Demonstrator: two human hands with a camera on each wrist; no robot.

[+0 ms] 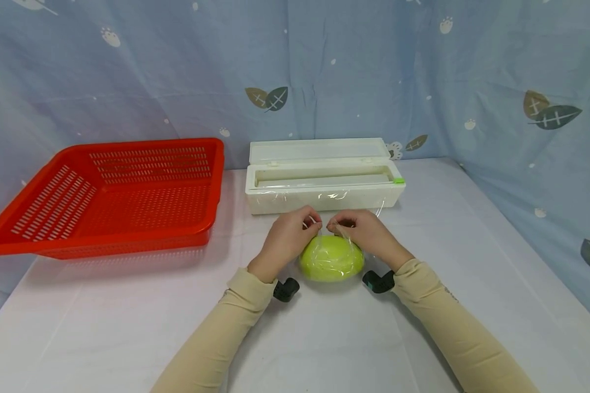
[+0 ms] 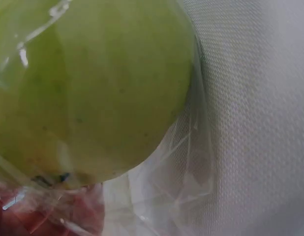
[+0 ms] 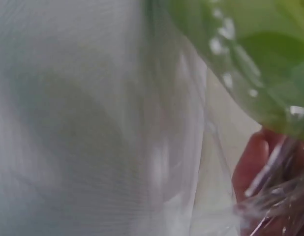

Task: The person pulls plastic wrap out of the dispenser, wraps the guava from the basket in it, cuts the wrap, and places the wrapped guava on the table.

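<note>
A person's two forearms, in beige sleeves (image 1: pixel 216 333), reach in from the near side and slant inward, wrists bent so the hands almost meet. The left hand (image 1: pixel 286 232) and the right hand (image 1: pixel 366 232) each curl thumb against fingers, pinching clear plastic film (image 2: pixel 191 167) above the far side of a smooth, rounded yellow-green fruit (image 1: pixel 331 259). The fruit rests on a white cloth-covered desk (image 1: pixel 324 338), between the wrists and wrapped in the film. Just beyond the hands stands a long white rectangular box (image 1: pixel 324 202), its lid raised at the far side. Well to the left is a red plastic slatted basket (image 1: pixel 103 240), with a strip of desk between it and the box. White cloth stretches right to the desk's edge, beside a blue leaf-patterned curtain (image 1: pixel 324 54), and nearward between the forearms.
</note>
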